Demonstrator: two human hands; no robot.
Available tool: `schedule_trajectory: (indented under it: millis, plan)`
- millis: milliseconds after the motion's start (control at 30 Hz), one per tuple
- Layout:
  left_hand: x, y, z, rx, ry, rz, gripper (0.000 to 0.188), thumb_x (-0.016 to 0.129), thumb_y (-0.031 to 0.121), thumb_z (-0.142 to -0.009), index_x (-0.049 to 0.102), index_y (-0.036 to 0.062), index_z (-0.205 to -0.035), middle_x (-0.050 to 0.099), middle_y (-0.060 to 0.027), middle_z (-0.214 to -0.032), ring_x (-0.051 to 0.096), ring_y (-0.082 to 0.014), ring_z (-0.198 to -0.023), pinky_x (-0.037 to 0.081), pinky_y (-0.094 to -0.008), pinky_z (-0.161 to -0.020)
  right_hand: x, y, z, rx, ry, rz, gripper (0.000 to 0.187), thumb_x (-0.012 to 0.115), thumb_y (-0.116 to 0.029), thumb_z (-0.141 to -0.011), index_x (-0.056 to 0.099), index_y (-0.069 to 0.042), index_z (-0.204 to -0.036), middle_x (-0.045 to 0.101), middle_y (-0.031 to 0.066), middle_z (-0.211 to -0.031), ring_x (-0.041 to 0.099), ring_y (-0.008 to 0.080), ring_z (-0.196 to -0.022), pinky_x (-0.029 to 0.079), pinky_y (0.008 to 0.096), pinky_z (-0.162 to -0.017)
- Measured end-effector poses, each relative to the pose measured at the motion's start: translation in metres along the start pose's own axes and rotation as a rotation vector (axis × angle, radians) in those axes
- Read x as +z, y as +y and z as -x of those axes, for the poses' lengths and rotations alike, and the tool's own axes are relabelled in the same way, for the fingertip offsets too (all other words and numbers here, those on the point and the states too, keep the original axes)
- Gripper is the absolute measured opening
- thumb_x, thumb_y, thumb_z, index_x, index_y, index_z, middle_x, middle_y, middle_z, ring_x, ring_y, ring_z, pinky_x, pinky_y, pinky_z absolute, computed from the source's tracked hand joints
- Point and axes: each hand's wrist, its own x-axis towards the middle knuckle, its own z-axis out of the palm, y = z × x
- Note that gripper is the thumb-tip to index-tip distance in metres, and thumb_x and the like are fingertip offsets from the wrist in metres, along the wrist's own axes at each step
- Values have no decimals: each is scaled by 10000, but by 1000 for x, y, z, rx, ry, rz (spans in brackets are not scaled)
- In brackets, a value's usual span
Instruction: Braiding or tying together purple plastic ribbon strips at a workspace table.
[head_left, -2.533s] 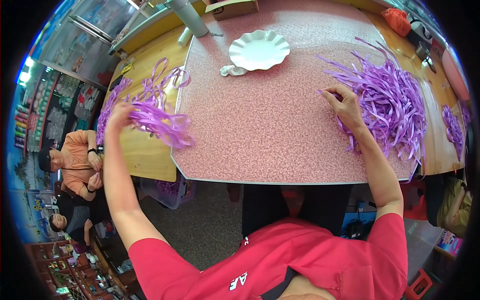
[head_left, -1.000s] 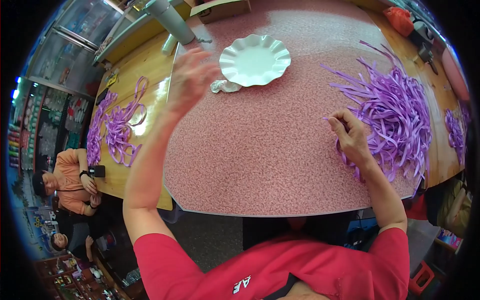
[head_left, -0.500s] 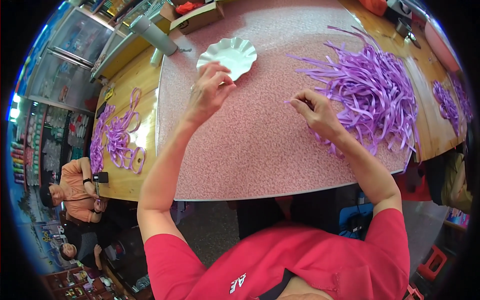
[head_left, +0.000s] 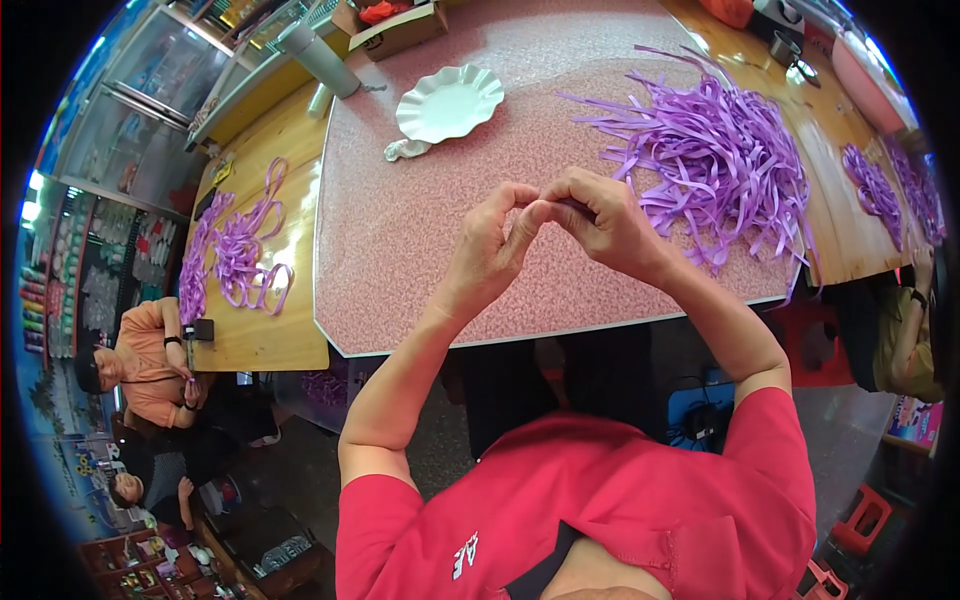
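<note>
Over the middle of the pink table (head_left: 420,290), my left hand (head_left: 495,240) and my right hand (head_left: 608,228) meet fingertip to fingertip. Both are closed in a pinch. Whatever lies between the fingers is hidden or too small to name. Just right of my right hand spreads a big loose heap of purple ribbon strips (head_left: 725,160). Beyond my left hand sits a white dish with a wavy rim (head_left: 450,105). A small whitish, crumpled-looking piece (head_left: 406,150) lies against the dish's near edge.
A grey cylindrical flask (head_left: 320,62) and an open cardboard box (head_left: 400,32) stand at the far left. More purple ribbon (head_left: 240,250) lies on the wooden table at left, and bundles (head_left: 872,185) at right. People sit at the left; another person's arm (head_left: 905,335) shows at right.
My left hand has come back from the white dish toward the right and nearer me. My right hand has shifted slightly left, and the two now touch. The crumpled piece is now uncovered.
</note>
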Motion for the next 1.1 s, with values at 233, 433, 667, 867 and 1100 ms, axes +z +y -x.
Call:
schedule_trajectory:
  millis: [233, 433, 667, 867, 1100]
  plan:
    - [-9, 13, 21, 76, -15, 41, 232, 589, 206, -1002, 641, -12, -1065, 694, -151, -978, 682, -260, -921, 519, -331, -787, 4, -21, 11, -86, 30, 96, 90, 701, -42, -882, 642, 1, -934, 630, 127, -817, 643, 244, -699, 481, 339, -590]
    - [-19, 14, 34, 107, 5, -129, 134, 630, 104, -966, 675, -16, -1005, 701, -83, -871, 670, -160, -811, 521, -291, -745, 10, -38, 16, -133, -47, 238, 101, 713, -45, -859, 641, -11, -921, 629, 121, -814, 640, 279, -691, 491, 352, -585]
    - [-25, 3, 49, 233, 115, -289, 114, 681, 103, -923, 655, -6, -949, 682, -100, -835, 669, -185, -765, 511, -302, -704, 20, -48, 17, -13, -53, 140, 111, 744, -75, -849, 687, -13, -922, 616, 101, -788, 612, 244, -650, 459, 351, -554]
    - [-24, 2, 64, -16, 89, 37, 110, 687, 96, -909, 650, 1, -951, 690, -118, -899, 670, -236, -891, 499, -344, -809, 24, -61, 16, 169, -101, 52, 109, 734, -87, -845, 711, -10, -920, 633, 108, -790, 621, 200, -686, 476, 326, -589]
    - [-22, -1, 70, 154, 142, -8, 141, 696, 89, -904, 666, 0, -1008, 703, -111, -916, 686, -202, -844, 521, -317, -756, 29, -63, 19, 192, -108, 81, 106, 735, -88, -840, 695, -3, -889, 640, 109, -785, 619, 189, -677, 471, 325, -580]
